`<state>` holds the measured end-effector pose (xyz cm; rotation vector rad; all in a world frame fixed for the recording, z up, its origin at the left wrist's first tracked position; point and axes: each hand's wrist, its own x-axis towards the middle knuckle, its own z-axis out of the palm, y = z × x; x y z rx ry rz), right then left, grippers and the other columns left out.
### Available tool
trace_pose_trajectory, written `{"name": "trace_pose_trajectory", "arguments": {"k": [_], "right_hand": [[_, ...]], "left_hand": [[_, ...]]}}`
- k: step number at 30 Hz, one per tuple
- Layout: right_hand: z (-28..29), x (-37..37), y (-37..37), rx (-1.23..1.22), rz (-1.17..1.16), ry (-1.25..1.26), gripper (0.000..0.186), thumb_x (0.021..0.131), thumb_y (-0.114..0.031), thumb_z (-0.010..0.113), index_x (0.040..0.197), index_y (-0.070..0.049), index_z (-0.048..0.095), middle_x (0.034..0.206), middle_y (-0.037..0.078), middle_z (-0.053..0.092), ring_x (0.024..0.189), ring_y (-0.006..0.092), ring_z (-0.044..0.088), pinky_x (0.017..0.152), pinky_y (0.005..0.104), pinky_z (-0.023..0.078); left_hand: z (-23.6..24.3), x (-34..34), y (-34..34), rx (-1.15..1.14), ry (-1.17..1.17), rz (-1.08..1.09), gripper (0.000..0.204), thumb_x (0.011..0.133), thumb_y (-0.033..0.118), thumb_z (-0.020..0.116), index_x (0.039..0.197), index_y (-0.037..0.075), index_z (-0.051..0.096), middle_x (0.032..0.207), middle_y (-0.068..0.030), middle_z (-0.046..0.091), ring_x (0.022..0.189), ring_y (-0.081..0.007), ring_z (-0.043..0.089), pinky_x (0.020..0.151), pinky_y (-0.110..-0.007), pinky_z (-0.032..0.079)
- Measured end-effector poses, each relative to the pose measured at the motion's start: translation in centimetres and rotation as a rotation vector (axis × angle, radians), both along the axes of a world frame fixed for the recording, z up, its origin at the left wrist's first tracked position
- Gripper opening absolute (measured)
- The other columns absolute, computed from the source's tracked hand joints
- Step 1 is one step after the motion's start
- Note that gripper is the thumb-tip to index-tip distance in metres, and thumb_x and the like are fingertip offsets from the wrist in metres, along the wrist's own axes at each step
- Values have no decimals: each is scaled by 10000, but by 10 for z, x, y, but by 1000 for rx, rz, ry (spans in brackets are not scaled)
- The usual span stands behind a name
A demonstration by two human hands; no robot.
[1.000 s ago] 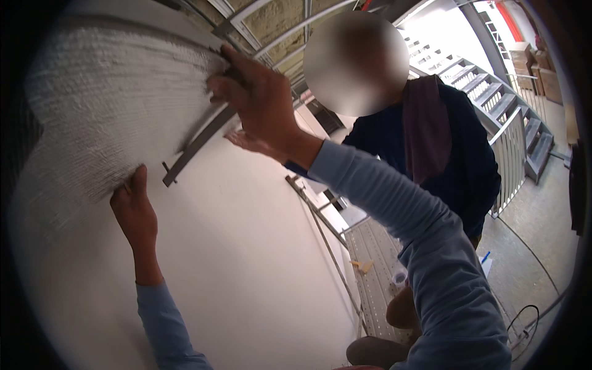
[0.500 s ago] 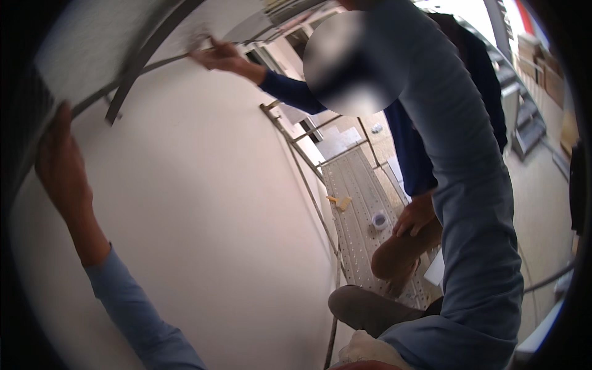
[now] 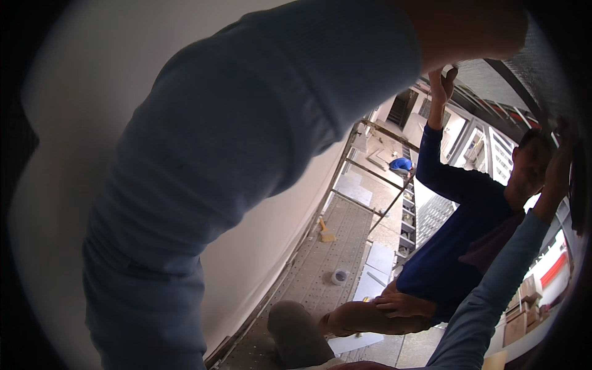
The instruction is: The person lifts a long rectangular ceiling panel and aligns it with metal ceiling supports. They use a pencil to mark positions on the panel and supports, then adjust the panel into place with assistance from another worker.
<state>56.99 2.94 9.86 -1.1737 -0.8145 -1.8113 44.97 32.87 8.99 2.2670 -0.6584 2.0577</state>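
Observation:
My left arm, in a blue-grey sleeve, crosses the view up to the upper right. My left hand [image 3: 478, 31] is raised beside a grey overhead panel [image 3: 546, 58]; its fingers are hidden. At the right rim my right hand [image 3: 560, 157] reaches up towards the same overhead work, too dark for its grip to show. A dark curved bar [image 3: 517, 87] runs along the panel. Between my arms sits a co-worker in a dark blue top [image 3: 462, 228]. One hand of theirs [image 3: 441, 86] is raised under the overhead work, and the other [image 3: 404, 304] rests on their leg.
Below is a perforated metal scaffold platform [image 3: 314, 271] with a rail [image 3: 377, 174]. On it lie a yellow tool resembling a brush [image 3: 327, 232] and a pale tape roll [image 3: 339, 277]. A plain wall [image 3: 246, 277] borders it. Cardboard boxes [image 3: 523, 311] stand at right.
My view has swung towards the co-worker. My left hand, formerly at the dark edge on the left, now appears at upper right; my right hand has come into view.

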Motion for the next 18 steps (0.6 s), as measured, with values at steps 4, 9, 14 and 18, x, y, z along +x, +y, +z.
{"name": "trace_pose_trajectory", "arguments": {"k": [4,9,14,18], "right_hand": [[-4,0,10,21,19,-67,364,952,-204,669,1015,115,508,869,229,657,719,263,683,639,345,597],[-14,-5,35,130,-62,-107,363,1003,-236,619,1072,106,520,907,219,649,765,277,680,702,370,600],[-20,-4,54,221,-31,-67,372,1031,-227,578,1155,115,503,1006,222,634,868,276,674,788,364,584],[-18,-10,64,274,-50,56,332,1028,-186,564,1160,109,490,990,194,606,897,291,653,812,376,560]], "left_hand": [[-11,12,12,-208,-82,-411,208,951,72,553,1081,-49,660,1047,-251,711,1029,-395,700,860,-457,585],[-1,14,20,-123,-8,-381,197,934,66,587,1067,-53,670,1057,-262,703,1025,-389,702,865,-441,581],[29,12,18,283,-71,211,245,919,169,667,1040,-41,702,996,-265,701,976,-378,695,861,-416,567],[37,10,44,376,-126,46,318,917,257,696,1068,-22,704,999,-220,701,935,-370,684,837,-413,565]]}}
